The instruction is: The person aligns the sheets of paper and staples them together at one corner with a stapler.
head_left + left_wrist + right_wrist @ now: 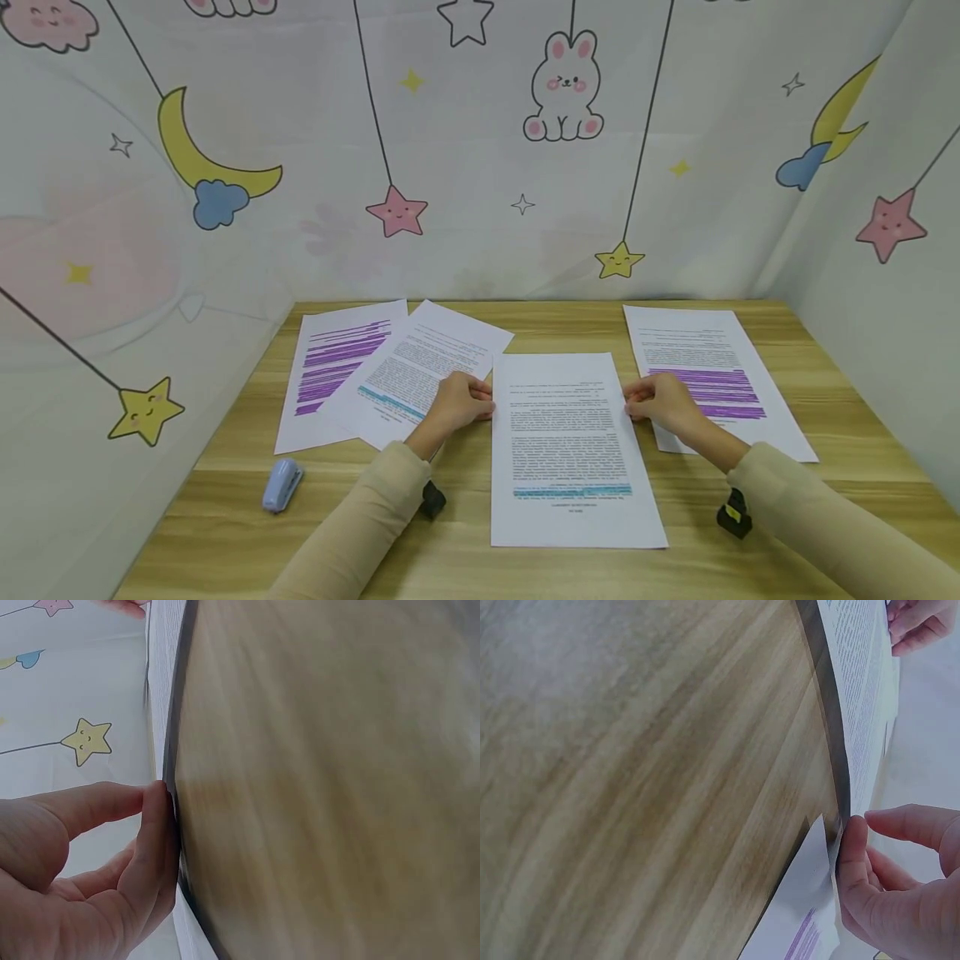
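Observation:
A printed sheet of paper point(570, 517) with a teal highlighted band lies in the middle, its text upside down in the head view. At its left edge, my left hand point(459, 402) pinches the paper between thumb and fingers. Opposite it, my right hand point(663, 403) pinches the right edge. The left wrist view shows the left hand's thumb and fingers point(154, 840) meeting at the paper's edge, seen nearly side-on. In the right wrist view, the sheet point(855, 712) bows slightly and casts a shadow beside the right hand point(900, 885).
At the back left, a sheet with purple marking point(341, 358) lies partly under another with a teal band point(427, 358). A third, purple-marked sheet point(705, 392) lies at right, close to my right hand. A small light-blue stapler point(282, 485) sits on the wooden table point(225, 533) at front left.

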`<control>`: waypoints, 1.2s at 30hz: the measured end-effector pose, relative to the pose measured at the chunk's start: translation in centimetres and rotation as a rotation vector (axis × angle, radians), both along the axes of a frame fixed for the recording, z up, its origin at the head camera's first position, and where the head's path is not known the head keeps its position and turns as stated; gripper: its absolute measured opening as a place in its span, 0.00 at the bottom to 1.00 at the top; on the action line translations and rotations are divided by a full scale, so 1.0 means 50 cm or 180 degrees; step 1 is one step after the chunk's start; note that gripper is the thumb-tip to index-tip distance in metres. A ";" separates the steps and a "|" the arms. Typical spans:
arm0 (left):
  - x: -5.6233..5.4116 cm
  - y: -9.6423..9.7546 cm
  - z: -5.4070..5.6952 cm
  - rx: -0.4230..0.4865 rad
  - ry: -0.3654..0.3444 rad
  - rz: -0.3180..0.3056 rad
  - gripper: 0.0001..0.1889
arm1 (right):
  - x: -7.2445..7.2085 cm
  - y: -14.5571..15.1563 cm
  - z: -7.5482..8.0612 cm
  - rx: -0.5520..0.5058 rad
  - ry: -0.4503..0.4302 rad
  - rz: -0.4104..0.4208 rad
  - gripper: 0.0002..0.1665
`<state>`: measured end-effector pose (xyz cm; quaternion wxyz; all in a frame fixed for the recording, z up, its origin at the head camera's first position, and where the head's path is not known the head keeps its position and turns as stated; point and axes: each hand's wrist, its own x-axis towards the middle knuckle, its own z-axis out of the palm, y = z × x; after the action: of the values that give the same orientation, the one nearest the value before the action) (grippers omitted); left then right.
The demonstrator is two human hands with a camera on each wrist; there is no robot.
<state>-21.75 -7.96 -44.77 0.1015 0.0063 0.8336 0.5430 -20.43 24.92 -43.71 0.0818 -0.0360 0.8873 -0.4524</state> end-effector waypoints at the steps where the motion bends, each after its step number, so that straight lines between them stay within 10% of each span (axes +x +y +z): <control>1: 0.001 0.000 0.000 -0.0014 -0.0004 0.0006 0.11 | -0.001 0.000 0.000 0.0017 -0.0001 -0.0008 0.16; 20: -0.017 0.008 0.016 -0.0328 0.0349 -0.0138 0.06 | -0.013 0.036 0.010 -0.0070 0.0110 -0.0030 0.17; 36: -0.043 0.068 0.038 -0.0063 0.0148 -0.0446 0.05 | -0.030 0.103 0.022 0.0103 0.0182 -0.0287 0.17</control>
<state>-23.92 -4.55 -42.90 0.1199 0.0762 0.8385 0.5260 -21.91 30.06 -42.61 0.0366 -0.0075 0.8972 -0.4400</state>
